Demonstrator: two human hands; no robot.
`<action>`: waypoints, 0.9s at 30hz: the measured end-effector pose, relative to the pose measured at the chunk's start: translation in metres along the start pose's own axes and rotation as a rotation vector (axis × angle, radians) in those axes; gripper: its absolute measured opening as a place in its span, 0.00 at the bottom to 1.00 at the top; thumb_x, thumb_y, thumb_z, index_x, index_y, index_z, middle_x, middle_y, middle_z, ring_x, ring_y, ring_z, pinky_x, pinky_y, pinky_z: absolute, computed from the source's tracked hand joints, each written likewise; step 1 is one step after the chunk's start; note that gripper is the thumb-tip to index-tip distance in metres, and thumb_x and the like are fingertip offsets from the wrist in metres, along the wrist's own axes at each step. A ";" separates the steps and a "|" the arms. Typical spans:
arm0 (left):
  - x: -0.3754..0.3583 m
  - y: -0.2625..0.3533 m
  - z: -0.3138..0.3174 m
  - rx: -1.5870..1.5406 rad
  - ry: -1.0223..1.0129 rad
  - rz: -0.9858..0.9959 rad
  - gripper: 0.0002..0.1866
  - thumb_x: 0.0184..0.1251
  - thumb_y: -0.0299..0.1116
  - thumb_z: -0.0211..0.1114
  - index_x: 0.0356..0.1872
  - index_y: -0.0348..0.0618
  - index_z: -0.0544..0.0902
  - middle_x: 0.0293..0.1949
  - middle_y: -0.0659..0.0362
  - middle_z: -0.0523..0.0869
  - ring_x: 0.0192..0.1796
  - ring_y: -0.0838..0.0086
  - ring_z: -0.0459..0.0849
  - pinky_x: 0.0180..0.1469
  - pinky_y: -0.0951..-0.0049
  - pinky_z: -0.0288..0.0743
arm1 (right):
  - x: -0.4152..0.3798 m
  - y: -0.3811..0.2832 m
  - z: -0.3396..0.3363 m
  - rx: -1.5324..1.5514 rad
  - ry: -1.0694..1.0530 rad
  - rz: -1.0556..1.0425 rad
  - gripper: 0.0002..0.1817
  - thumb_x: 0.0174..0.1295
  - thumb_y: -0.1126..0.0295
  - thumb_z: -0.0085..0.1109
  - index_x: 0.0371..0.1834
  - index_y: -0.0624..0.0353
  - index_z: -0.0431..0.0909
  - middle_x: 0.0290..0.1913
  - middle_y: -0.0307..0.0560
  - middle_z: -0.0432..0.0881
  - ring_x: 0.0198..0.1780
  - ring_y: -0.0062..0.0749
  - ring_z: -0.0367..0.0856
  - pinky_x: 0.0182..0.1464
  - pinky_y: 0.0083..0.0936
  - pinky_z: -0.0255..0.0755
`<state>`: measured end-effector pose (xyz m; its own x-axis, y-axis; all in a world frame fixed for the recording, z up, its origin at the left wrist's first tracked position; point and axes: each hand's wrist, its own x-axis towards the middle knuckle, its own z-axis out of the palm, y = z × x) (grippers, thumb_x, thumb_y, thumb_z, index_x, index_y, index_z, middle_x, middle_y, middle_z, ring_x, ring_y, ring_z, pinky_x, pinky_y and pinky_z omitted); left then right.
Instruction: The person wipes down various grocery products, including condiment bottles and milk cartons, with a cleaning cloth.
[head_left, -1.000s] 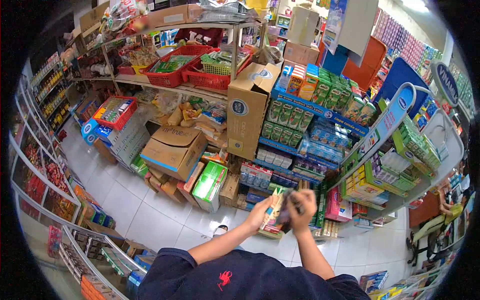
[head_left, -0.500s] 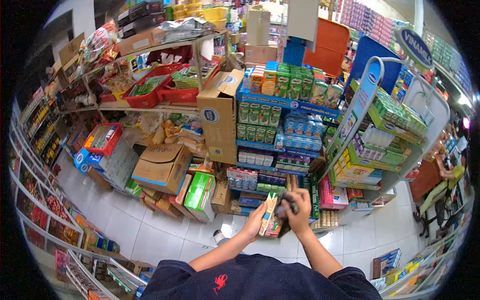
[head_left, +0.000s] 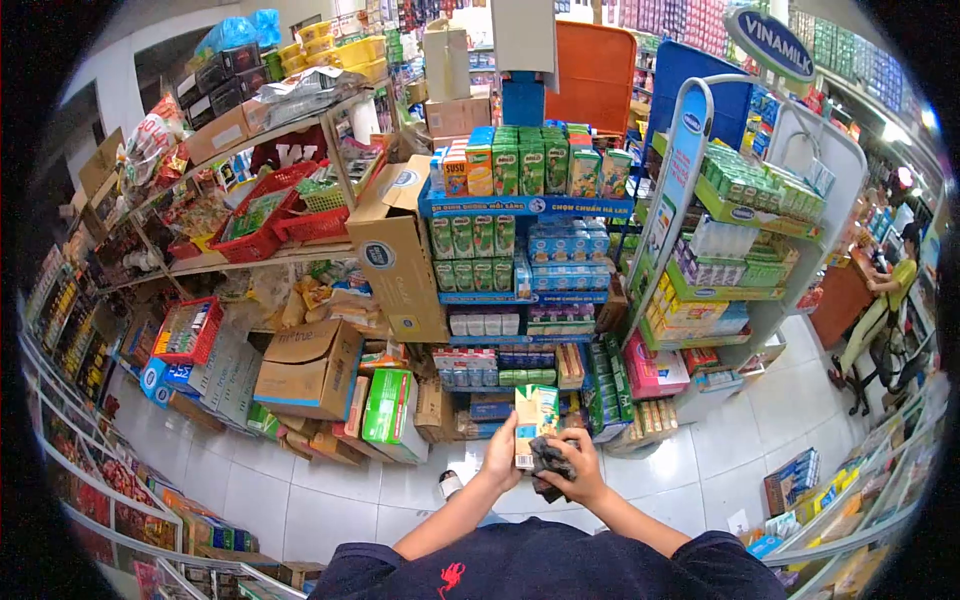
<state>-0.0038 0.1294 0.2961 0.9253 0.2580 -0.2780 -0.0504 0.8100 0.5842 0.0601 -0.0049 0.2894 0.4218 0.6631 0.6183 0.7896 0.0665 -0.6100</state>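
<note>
Out in front of my chest is a cream-and-green drink carton [head_left: 537, 408], standing about upright. The fingers of my left hand [head_left: 503, 456] are closed around its left side. A crumpled dark grey cloth [head_left: 551, 458] is bunched in my right hand [head_left: 582, 472], whose fingers are curled over it. This cloth lies against the lower right part of the carton and hides that area. Just beyond my hands rises a blue display shelf [head_left: 480, 297] stacked with milk cartons.
On the right stands a Vinamilk rack [head_left: 768, 291]. Cardboard boxes [head_left: 308, 370] and a green-and-white box [head_left: 388, 405] sit on the floor at left. Red baskets [head_left: 262, 215] fill the left shelving. A seated person [head_left: 888, 300] is at far right.
The carton has turned from a slant to nearly upright, showing its broad front. My right hand and the cloth have moved lower and slightly left across it. The view has shifted to the right.
</note>
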 end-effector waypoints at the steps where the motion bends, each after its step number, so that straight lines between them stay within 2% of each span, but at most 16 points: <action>1: 0.002 0.000 -0.005 -0.036 -0.032 -0.017 0.25 0.66 0.48 0.39 0.54 0.39 0.65 0.46 0.53 0.76 0.46 0.67 0.77 0.51 0.67 0.69 | 0.000 -0.002 -0.001 0.005 0.001 -0.012 0.28 0.36 0.67 0.69 0.46 0.56 0.71 0.42 0.50 0.67 0.44 0.40 0.68 0.42 0.30 0.66; 4: 0.001 -0.002 -0.017 -0.092 -0.099 -0.063 0.25 0.65 0.47 0.42 0.55 0.39 0.65 0.47 0.53 0.76 0.47 0.67 0.77 0.51 0.66 0.69 | -0.004 -0.008 -0.007 0.169 0.047 0.140 0.24 0.39 0.70 0.67 0.43 0.58 0.72 0.42 0.50 0.68 0.41 0.39 0.72 0.42 0.29 0.67; 6: 0.001 -0.005 -0.018 -0.113 -0.128 -0.104 0.25 0.65 0.47 0.44 0.55 0.39 0.65 0.47 0.53 0.76 0.47 0.67 0.76 0.51 0.66 0.69 | -0.004 -0.013 -0.009 0.183 0.024 0.120 0.22 0.39 0.71 0.66 0.42 0.59 0.74 0.40 0.50 0.69 0.40 0.39 0.72 0.42 0.28 0.67; 8: -0.004 -0.006 -0.013 0.023 -0.044 -0.118 0.25 0.64 0.47 0.45 0.55 0.38 0.65 0.49 0.52 0.75 0.48 0.67 0.76 0.49 0.65 0.71 | -0.001 -0.021 -0.009 0.211 0.040 0.151 0.21 0.40 0.71 0.66 0.40 0.60 0.74 0.38 0.50 0.70 0.39 0.39 0.72 0.41 0.28 0.67; 10: -0.001 -0.005 -0.010 -0.001 -0.086 -0.179 0.25 0.63 0.47 0.48 0.55 0.40 0.63 0.50 0.54 0.73 0.48 0.67 0.76 0.48 0.65 0.72 | 0.013 -0.022 -0.015 0.097 0.064 0.104 0.20 0.40 0.71 0.65 0.40 0.59 0.75 0.37 0.49 0.69 0.38 0.39 0.71 0.40 0.28 0.67; 11: 0.000 -0.007 -0.007 0.098 -0.130 -0.075 0.25 0.63 0.46 0.49 0.56 0.41 0.61 0.50 0.55 0.73 0.47 0.68 0.76 0.48 0.65 0.73 | 0.021 -0.022 -0.020 0.102 0.070 0.181 0.17 0.39 0.71 0.64 0.36 0.60 0.75 0.37 0.49 0.69 0.40 0.39 0.70 0.43 0.29 0.65; 12: 0.002 -0.010 -0.004 0.195 -0.178 0.030 0.26 0.62 0.45 0.51 0.56 0.43 0.59 0.49 0.56 0.72 0.47 0.68 0.76 0.47 0.65 0.74 | 0.027 -0.013 -0.025 0.069 0.086 0.196 0.17 0.40 0.71 0.64 0.37 0.60 0.75 0.36 0.49 0.69 0.40 0.39 0.70 0.43 0.28 0.65; 13: 0.006 -0.011 -0.004 0.347 -0.155 0.034 0.24 0.63 0.43 0.50 0.57 0.46 0.56 0.48 0.58 0.71 0.45 0.71 0.77 0.45 0.68 0.76 | 0.036 -0.008 -0.031 0.052 0.131 0.231 0.16 0.40 0.72 0.63 0.36 0.61 0.75 0.35 0.49 0.69 0.39 0.38 0.70 0.42 0.28 0.65; 14: 0.006 -0.009 0.004 0.391 -0.137 -0.024 0.23 0.63 0.40 0.52 0.55 0.44 0.58 0.43 0.61 0.73 0.44 0.76 0.76 0.40 0.76 0.76 | 0.040 -0.005 -0.036 0.036 0.177 0.270 0.15 0.41 0.72 0.63 0.35 0.61 0.76 0.35 0.48 0.69 0.39 0.38 0.70 0.42 0.27 0.65; 17: 0.018 -0.018 0.003 0.267 -0.168 -0.076 0.20 0.64 0.43 0.51 0.53 0.45 0.62 0.41 0.61 0.74 0.41 0.78 0.76 0.36 0.78 0.75 | 0.035 -0.001 -0.031 0.001 0.306 0.301 0.15 0.40 0.73 0.63 0.35 0.60 0.77 0.35 0.48 0.69 0.38 0.37 0.71 0.40 0.26 0.67; 18: 0.021 -0.018 0.005 0.282 -0.096 -0.045 0.20 0.64 0.45 0.49 0.52 0.45 0.64 0.40 0.61 0.74 0.39 0.78 0.77 0.35 0.78 0.75 | 0.028 -0.003 -0.026 -0.062 0.324 0.264 0.14 0.40 0.73 0.63 0.35 0.59 0.78 0.35 0.48 0.69 0.38 0.36 0.71 0.39 0.26 0.67; 20: 0.028 -0.018 0.006 0.299 -0.037 -0.028 0.20 0.64 0.47 0.48 0.50 0.45 0.65 0.39 0.61 0.75 0.37 0.79 0.77 0.33 0.78 0.74 | 0.009 -0.012 -0.017 -0.012 0.253 0.192 0.15 0.40 0.73 0.64 0.35 0.57 0.78 0.35 0.46 0.69 0.39 0.35 0.71 0.38 0.25 0.67; 22: 0.035 -0.017 0.002 0.256 0.035 -0.074 0.26 0.63 0.55 0.43 0.49 0.43 0.69 0.38 0.59 0.77 0.36 0.77 0.78 0.33 0.77 0.73 | -0.002 -0.013 -0.015 0.022 0.185 0.184 0.15 0.41 0.71 0.64 0.36 0.53 0.79 0.34 0.44 0.70 0.38 0.34 0.70 0.38 0.25 0.66; 24: 0.036 -0.026 0.005 0.313 0.047 -0.033 0.27 0.64 0.55 0.41 0.49 0.43 0.70 0.37 0.60 0.77 0.35 0.77 0.78 0.35 0.77 0.73 | 0.007 -0.001 -0.030 0.000 0.183 0.131 0.15 0.41 0.71 0.64 0.36 0.53 0.79 0.33 0.44 0.70 0.36 0.34 0.71 0.37 0.26 0.67; 25: 0.036 -0.033 0.002 0.330 0.009 -0.021 0.26 0.64 0.55 0.41 0.49 0.44 0.70 0.36 0.61 0.77 0.34 0.77 0.78 0.35 0.77 0.73 | 0.012 0.010 -0.036 -0.096 0.239 0.138 0.14 0.42 0.71 0.63 0.36 0.55 0.79 0.34 0.45 0.70 0.35 0.35 0.72 0.37 0.27 0.67; 27: 0.033 -0.039 0.007 0.320 -0.039 -0.067 0.25 0.65 0.55 0.41 0.47 0.45 0.71 0.33 0.63 0.76 0.33 0.78 0.78 0.34 0.77 0.74 | 0.023 0.012 -0.046 -0.095 0.326 0.268 0.14 0.41 0.70 0.63 0.35 0.56 0.79 0.34 0.47 0.70 0.36 0.36 0.72 0.39 0.27 0.66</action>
<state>0.0315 0.1027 0.2700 0.9366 0.1841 -0.2982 0.1264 0.6164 0.7772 0.0997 -0.0233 0.3192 0.7243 0.3764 0.5777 0.6640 -0.1550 -0.7315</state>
